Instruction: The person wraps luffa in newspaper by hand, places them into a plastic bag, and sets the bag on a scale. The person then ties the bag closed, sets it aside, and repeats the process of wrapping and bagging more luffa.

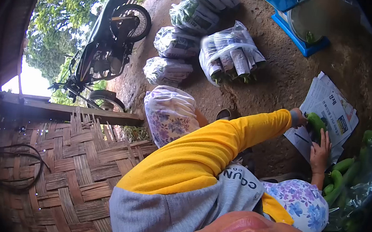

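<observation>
A green cucumber lies on overlapping sheets of newspaper on the ground. My left hand, at the end of a long yellow sleeve, is closed at the cucumber's upper end. My right hand lies over the paper at the other end, fingers stretched out and fingertips beside the cucumber. Its palm side is hidden. Close to my right knee, more cucumbers are heaped, partly in a clear plastic bag.
Newspaper-wrapped bundles in a plastic bag sit ahead, beside several similar bags. A blue scale with a metal pan stands at the upper right. A motorcycle is parked beyond a woven bamboo wall. My left knee juts forward.
</observation>
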{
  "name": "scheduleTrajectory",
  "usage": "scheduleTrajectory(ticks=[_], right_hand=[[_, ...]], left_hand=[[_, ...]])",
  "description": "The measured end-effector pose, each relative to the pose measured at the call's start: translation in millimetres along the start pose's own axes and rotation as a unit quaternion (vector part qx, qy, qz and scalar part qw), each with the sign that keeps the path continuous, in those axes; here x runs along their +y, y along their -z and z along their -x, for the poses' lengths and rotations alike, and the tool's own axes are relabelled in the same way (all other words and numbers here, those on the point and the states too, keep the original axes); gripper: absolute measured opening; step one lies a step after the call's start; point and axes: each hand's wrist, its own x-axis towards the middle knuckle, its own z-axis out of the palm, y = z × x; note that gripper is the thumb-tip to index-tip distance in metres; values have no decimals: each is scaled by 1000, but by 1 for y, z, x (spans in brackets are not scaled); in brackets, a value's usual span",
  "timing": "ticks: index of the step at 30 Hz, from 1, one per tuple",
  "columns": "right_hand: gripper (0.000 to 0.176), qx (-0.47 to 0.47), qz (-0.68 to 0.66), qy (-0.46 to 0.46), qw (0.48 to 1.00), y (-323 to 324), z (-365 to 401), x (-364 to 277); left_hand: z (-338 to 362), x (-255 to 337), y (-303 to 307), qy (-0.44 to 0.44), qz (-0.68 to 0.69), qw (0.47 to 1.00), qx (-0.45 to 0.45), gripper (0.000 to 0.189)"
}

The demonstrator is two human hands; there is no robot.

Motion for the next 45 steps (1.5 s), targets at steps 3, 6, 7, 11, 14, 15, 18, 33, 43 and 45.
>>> scheduleTrajectory(ticks=[3, 6, 7, 11, 14, 15, 18, 33, 43, 45], right_hand=[[6, 1, -41, 0, 999, 6, -3, 5], [8, 20, -60, -11, 998, -1, -5, 14], [11, 27, -60, -15, 998, -3, -7, 16], [17, -2, -74, -47, 996, 5, -14, 11], [11, -17, -120, -18, 992, 8, -12, 23], [10, -14, -133, 1, 991, 9, -14, 26], [13, -28, -162, -21, 986, 14, -15, 28], [18, 10, -256, -94, 962, 6, -19, 40], [13, 194, 38, -9, 980, -5, -23, -9], [11, 206, 96, -53, 972, -27, -26, 0]], left_hand=[[2, -3, 2, -19, -37, 999, 11, 34], [9, -8, 1, -82, -84, 987, 108, 40], [16, -9, 1, -109, -102, 977, 155, 42], [54, -2, 16, -322, -132, 926, 147, 47], [45, -10, 26, -426, -208, 878, 64, 47], [44, -10, 26, -428, -214, 876, 53, 44], [38, -11, 24, -439, -228, 868, 42, 34], [20, 22, 20, -544, -300, 778, 94, 14], [-25, 61, -8, -445, -282, 846, 78, 20], [-34, 65, -10, -442, -287, 847, 68, 19]])
